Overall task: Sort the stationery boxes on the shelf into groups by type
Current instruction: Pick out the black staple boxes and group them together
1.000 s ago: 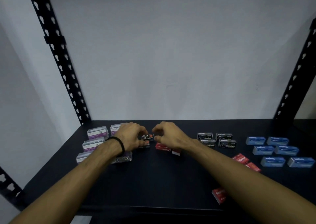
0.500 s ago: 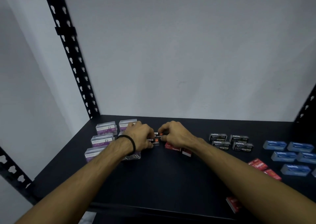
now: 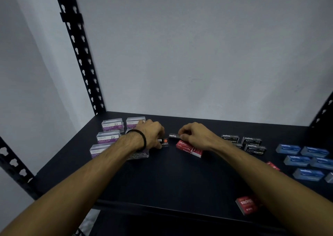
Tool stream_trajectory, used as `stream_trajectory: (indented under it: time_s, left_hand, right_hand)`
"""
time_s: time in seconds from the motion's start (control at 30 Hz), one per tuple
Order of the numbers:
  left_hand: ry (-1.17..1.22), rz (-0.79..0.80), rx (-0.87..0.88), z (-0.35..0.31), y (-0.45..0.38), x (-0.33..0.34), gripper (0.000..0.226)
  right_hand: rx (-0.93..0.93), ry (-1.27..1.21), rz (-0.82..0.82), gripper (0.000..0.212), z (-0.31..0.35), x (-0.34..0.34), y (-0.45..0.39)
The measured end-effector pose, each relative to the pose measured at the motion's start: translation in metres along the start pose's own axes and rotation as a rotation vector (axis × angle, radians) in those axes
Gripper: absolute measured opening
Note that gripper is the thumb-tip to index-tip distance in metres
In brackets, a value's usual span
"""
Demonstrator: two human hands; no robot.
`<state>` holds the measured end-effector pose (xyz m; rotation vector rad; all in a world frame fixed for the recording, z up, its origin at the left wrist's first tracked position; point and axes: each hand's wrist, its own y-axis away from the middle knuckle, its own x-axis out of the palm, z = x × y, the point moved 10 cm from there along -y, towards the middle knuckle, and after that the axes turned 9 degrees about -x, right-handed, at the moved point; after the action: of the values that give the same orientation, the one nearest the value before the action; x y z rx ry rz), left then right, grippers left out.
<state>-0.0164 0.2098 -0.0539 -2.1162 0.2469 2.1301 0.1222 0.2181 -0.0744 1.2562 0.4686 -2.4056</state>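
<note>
Black staples box (image 3: 174,136) pinched by right hand (image 3: 195,135); left hand (image 3: 153,134) fingers grip another (image 3: 163,142).

Head cam, just the one view

Worn on the person's head, looking forward and slightly down at the shelf (image 3: 180,181), close enough that both forearms reach in from the bottom; wall fills everything above the shelf.

A small black box (image 3: 174,136) is pinched in the right hand (image 3: 195,134), red boxes (image 3: 188,146) lying flat just under it.
</note>
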Motion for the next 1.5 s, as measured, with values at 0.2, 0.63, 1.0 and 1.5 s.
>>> stream_trajectory:
  time_s: [0.2,0.63,1.0,1.5]
  left_hand:
    - [-0.017,0.017,0.002,-0.002,-0.002,0.001,0.040]
    - [-0.091,0.178,0.121,-0.022,0.003,0.011,0.030]
    - [-0.014,0.078,0.141,-0.028,-0.002,-0.002,0.027]
    - [0.109,0.060,0.154,-0.035,-0.007,-0.005,0.030]
  right_hand:
    - [-0.009,0.078,0.009,0.032,0.000,-0.003,0.001]
    - [-0.019,0.235,-0.007,0.034,-0.004,-0.012,0.015]
    - [0.000,0.360,-0.003,0.035,-0.008,-0.020,0.029]
    - [-0.052,0.409,-0.010,0.033,-0.001,-0.026,0.039]
